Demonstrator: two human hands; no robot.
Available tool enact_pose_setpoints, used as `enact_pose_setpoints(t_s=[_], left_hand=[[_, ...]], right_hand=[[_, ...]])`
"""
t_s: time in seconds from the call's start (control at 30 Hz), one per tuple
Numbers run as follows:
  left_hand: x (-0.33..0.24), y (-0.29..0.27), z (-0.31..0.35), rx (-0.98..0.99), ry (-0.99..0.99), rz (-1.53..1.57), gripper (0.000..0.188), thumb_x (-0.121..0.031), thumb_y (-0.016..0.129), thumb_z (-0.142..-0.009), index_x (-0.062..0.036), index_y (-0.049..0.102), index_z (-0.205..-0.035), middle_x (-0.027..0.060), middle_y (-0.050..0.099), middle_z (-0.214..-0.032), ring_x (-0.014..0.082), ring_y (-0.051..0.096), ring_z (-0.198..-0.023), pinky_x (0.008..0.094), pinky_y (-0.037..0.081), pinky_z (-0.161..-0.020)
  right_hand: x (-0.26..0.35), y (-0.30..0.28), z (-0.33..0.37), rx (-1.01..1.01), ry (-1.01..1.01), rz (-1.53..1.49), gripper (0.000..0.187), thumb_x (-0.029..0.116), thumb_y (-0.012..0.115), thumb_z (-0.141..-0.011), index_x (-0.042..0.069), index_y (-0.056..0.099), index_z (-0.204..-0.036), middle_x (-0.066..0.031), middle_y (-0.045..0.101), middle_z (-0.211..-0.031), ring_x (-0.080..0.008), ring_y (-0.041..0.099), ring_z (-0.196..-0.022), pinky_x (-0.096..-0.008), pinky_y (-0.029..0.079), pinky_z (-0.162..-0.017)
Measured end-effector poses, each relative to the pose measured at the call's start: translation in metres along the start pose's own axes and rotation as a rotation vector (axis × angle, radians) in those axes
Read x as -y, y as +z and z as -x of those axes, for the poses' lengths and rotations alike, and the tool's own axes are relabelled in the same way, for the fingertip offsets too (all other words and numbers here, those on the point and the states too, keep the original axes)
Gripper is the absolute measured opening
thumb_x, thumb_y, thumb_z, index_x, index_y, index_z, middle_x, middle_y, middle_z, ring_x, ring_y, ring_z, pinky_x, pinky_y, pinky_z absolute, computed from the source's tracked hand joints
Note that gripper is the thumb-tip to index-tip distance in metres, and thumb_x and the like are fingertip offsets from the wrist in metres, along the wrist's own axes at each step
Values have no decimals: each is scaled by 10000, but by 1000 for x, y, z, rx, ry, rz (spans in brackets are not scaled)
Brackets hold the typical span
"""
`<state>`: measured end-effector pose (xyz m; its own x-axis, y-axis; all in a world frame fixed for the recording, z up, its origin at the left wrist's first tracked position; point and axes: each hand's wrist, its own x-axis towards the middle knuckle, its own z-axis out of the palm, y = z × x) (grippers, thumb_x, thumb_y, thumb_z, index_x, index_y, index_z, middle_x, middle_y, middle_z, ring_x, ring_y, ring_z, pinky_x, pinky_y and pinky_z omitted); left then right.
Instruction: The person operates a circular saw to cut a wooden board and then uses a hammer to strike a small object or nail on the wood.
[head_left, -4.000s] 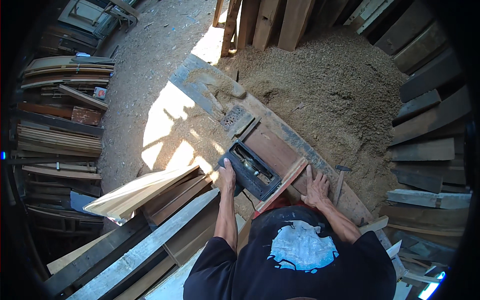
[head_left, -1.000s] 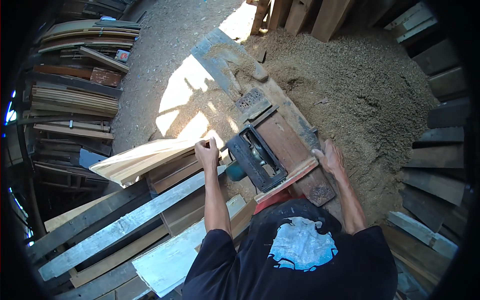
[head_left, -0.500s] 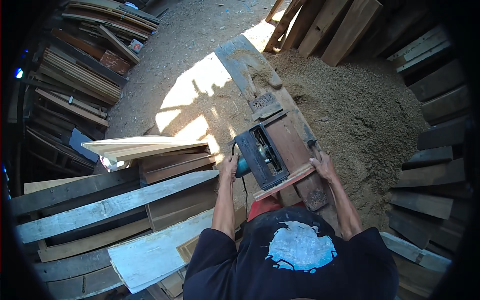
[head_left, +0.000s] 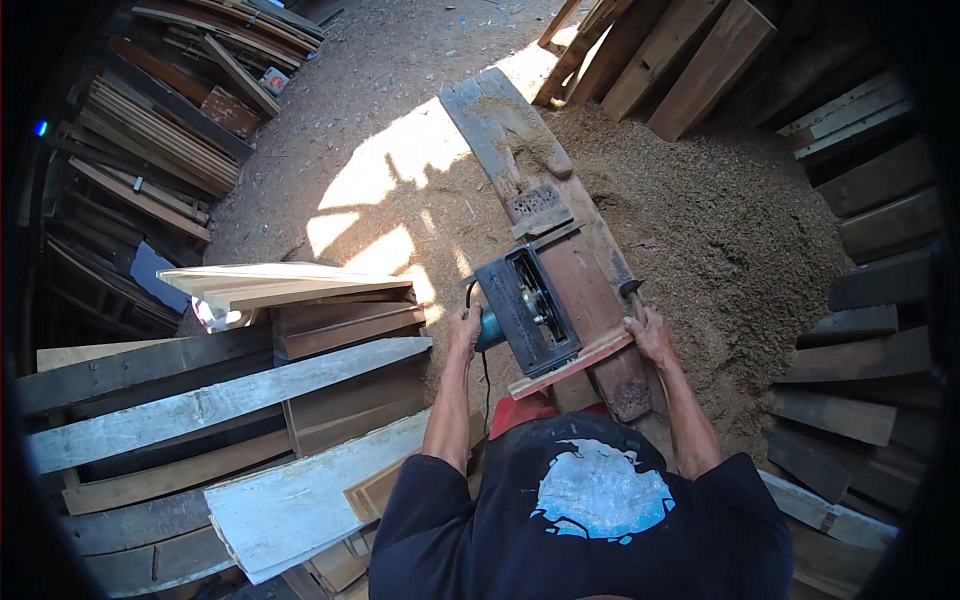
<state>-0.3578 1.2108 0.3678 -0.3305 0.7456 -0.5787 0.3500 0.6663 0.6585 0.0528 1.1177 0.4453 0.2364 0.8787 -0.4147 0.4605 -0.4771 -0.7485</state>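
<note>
A power tool with a black rectangular base plate (head_left: 503, 318) and a teal motor body (head_left: 489, 331) rests over the left side of the plank bench (head_left: 600, 235). It looks like a circular saw with its slotted plate facing up; metal parts show in the slot. My left hand (head_left: 464, 330) is closed on the teal body. My right hand (head_left: 652, 337) is wrapped around a hammer (head_left: 632, 289), its dark head sticking up beyond the fingers. Right beside that hand ends a red-edged wooden strip (head_left: 572, 367), which lies across the near end of the plate and a reddish-brown board (head_left: 580, 285).
Sawdust (head_left: 730, 240) is heaped right of the bench. Stacked boards stand to the left, with a long whitish plank (head_left: 230, 400) and a white panel (head_left: 310, 500) near my left arm. Timber (head_left: 860, 350) lines the right side. A black cord (head_left: 486, 378) hangs below the tool.
The whole view has shifted slightly. The hammer's head has tilted a little, and more of its handle shows above my right hand. My left hand keeps its hold on the tool.
</note>
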Motion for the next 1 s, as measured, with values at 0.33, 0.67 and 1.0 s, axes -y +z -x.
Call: enact_pose_setpoints(t_s=[0.33, 0.67, 1.0], left_hand=[[-60, 8, 17, -165, 265, -6, 557, -512, 513, -1020, 11, 641, -1162, 253, 682, -1090, 390, 650, -1052, 463, 477, -945], [-44, 20, -13, 159, 219, -327, 681, -595, 350, -1025, -21, 610, -1281, 292, 624, -1319, 490, 567, -1257, 572, 399, -1072], [-72, 15, 13, 128, 164, -410, 704, -623, 381, -1012, 5, 617, -1224, 298, 658, -1247, 480, 590, -1237, 502, 440, -1037]], right_hand=[[103, 18, -19, -192, -474, 235, 463, 248, 578, -997, 115, 511, -1436, -272, 690, -1122, -487, 664, -990, -549, 530, -846], [152, 74, -73, 121, -510, 341, 507, 173, 574, -990, 111, 494, -1486, -239, 696, -1176, -443, 676, -1040, -484, 556, -883], [150, 74, -69, 69, -486, 318, 510, 202, 569, -998, 114, 488, -1494, -247, 696, -1168, -437, 678, -1046, -493, 550, -905]])
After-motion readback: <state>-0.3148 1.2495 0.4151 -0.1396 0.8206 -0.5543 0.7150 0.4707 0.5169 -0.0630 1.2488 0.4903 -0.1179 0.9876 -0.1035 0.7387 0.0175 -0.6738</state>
